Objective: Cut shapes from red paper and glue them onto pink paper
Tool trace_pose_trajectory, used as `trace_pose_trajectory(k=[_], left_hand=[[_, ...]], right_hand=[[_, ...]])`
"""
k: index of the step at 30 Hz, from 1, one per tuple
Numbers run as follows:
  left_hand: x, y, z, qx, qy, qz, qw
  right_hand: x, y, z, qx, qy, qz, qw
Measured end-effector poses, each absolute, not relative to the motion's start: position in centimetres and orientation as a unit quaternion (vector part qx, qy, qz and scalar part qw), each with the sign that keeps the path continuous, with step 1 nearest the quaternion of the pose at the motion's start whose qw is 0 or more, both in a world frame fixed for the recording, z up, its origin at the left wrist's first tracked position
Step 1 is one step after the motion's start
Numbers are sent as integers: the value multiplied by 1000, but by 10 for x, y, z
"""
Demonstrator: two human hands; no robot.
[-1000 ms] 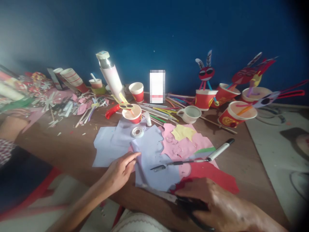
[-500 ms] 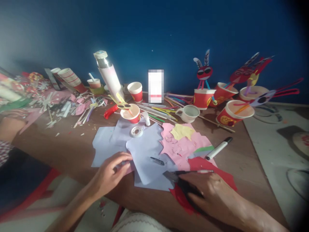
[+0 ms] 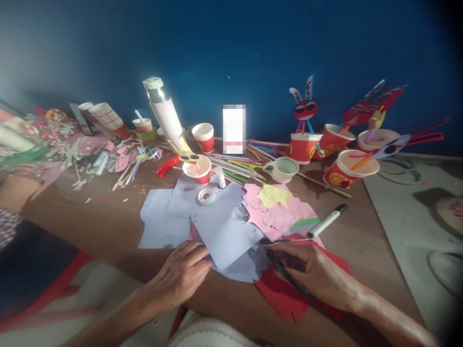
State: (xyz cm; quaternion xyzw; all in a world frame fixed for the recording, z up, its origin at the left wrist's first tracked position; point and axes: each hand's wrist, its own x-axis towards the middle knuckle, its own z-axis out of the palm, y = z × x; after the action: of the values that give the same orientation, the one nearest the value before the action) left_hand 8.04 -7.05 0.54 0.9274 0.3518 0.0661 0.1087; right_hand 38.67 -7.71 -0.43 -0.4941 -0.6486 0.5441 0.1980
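A smooth sheet of blue paper [image 3: 227,231] lies over other blue sheets in front of me. My left hand [image 3: 188,272] is at its near left edge, fingers curled together and fingertips against the paper. On the right, my right hand [image 3: 307,270] is closed around the black handles of a pair of scissors [image 3: 289,277]. The blades are mostly hidden or lost against the paper. Under that hand is red paper [image 3: 280,291] with a jagged edge. A black pen [image 3: 285,240] lies just beyond the fingers, and its cap [image 3: 245,211] lies beside the blue sheet.
Pink paper [image 3: 265,221] carries a yellow piece [image 3: 275,196]. A marker [image 3: 327,221], a tape roll [image 3: 206,196], a white cup [image 3: 284,169] and a paper cup [image 3: 198,172] stand around. Behind are a flask [image 3: 166,118] and cup puppets [image 3: 306,147]. A person's arm [image 3: 18,193] rests left.
The top blue sheet has turned and shifted right. My left hand moved right to its edge, fingers closing. The scissors swung from the paper's near edge; the pen cap slid away toward the pink paper.
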Motion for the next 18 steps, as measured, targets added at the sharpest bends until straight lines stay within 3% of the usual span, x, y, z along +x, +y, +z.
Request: trace_pose_trajectory(k=[5,9,12,18], left_hand=[[90,-50,23,876,428,139,171],[99,-23,34,840,475,223,140],[107,-5,39,839,472,238,129],[113,10,42,835,476,238,136]], right_hand=[[392,-79,1,-427,-580,666,194],[399,-84,3,-357,-490,757,244],[403,-83,4,-354,-511,747,236],[400,-74,11,-398,-625,659,131]])
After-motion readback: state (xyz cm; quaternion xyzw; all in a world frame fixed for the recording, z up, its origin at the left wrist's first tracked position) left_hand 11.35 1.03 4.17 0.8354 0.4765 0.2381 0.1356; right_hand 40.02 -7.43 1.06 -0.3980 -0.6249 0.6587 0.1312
